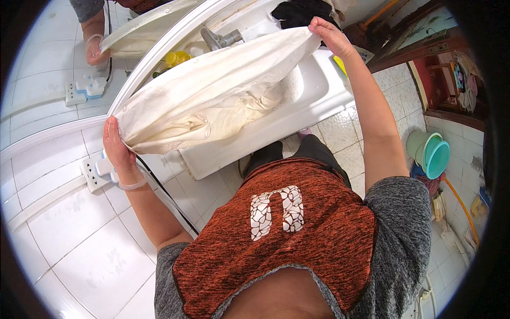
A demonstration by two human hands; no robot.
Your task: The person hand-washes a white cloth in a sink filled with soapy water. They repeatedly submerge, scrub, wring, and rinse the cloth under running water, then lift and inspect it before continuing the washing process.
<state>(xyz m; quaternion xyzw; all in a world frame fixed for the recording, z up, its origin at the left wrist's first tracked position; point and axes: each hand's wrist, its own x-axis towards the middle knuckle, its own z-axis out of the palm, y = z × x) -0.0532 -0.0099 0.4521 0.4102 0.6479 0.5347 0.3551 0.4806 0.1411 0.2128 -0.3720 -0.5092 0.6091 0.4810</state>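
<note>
A wet-looking cream-coloured cloth [199, 87] hangs stretched between my two hands above a white washbasin [322, 79]. My left hand [117, 141] grips its lower left corner, close to the mirror frame. At the far upper right, my right hand [328, 34] pinches the opposite corner. The cloth's crumpled lower part droops into the basin, where suds [294, 81] show at its edge. It covers much of the basin's left side. Behind the cloth's upper edge stands a grey metal tap [221, 39].
A white-framed mirror [44, 60] runs along the left wall. Below it, a plugged-in power strip [93, 173] sits near my left wrist, its black cable [169, 193] trailing down. Yellow-capped bottles [178, 58] stand behind the cloth. Dark fabric [297, 15] lies beyond the basin; buckets [436, 157] stand right.
</note>
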